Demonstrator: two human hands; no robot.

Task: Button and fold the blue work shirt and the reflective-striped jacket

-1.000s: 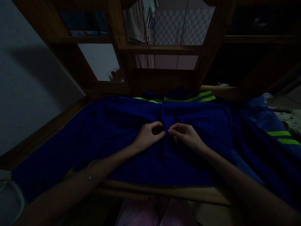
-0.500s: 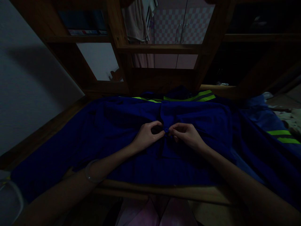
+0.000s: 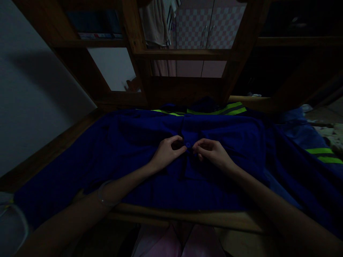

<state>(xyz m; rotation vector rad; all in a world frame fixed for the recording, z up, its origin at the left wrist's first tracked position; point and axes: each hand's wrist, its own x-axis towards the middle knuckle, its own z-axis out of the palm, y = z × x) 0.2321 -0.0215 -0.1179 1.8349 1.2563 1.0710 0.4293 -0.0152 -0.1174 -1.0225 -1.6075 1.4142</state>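
Note:
A dark blue work jacket (image 3: 150, 185) with yellow-green stripes lies spread out in front of me, its sleeves reaching to both sides. On its front placket a round blue button (image 3: 188, 145) shows between my hands. My left hand (image 3: 168, 151) pinches the cloth just left of the button, thumb tip beside it. From the other side, my right hand (image 3: 211, 151) has thumb and fingertips pressed together on the jacket's front edge, close to the button. The dim light hides how much cloth is in the fingers.
The jacket lies on a wooden surface whose front edge (image 3: 198, 216) runs before my lap. Wooden shelving (image 3: 184, 54) rises behind it, with a checked cabinet (image 3: 193, 30) beyond. A white wall (image 3: 34, 89) bounds the left. More blue clothing (image 3: 292, 119) is at right.
The button now shows flatter and more fully between my hands. My right fingertips have shifted slightly off it, and the left hand has moved very little.

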